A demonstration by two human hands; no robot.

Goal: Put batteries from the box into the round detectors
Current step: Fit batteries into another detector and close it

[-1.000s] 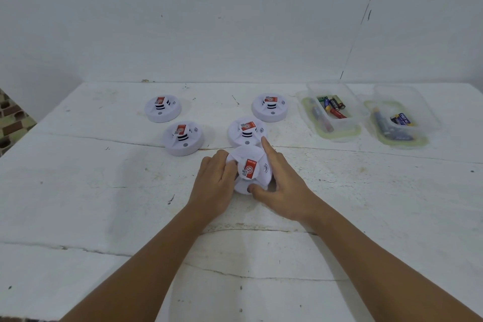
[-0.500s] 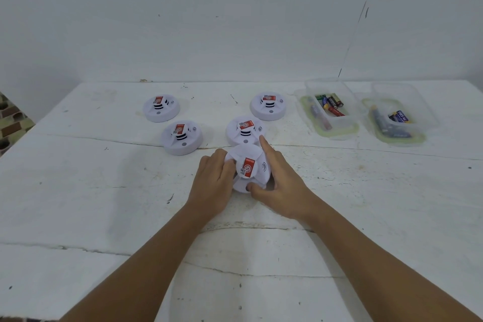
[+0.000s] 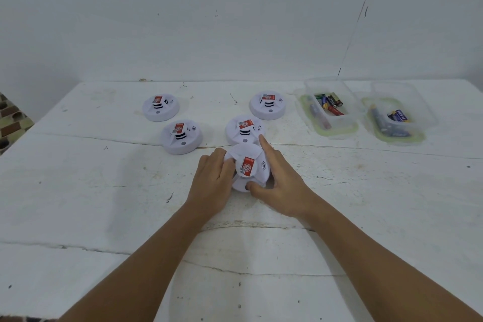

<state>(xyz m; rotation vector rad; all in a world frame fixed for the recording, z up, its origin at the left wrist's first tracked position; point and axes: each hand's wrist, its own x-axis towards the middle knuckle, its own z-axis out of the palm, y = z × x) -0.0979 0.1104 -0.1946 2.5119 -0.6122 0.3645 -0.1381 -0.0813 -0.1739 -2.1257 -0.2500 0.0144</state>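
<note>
A white round detector with a red label sits tilted toward me at the table's middle, held between both hands. My left hand grips its left rim with curled fingers. My right hand holds its right side, thumb on the near rim and forefinger stretched along the far edge. Several more detectors stand behind: one just beyond, one to the left, one at far left, one at the back. A clear box at the right holds several batteries.
A second clear box with batteries lies further right. The white table has cracks running across it. A white wall stands close behind. At the far left edge, patterned floor shows.
The hands and the held detector have barely moved; the view has shifted slightly.
</note>
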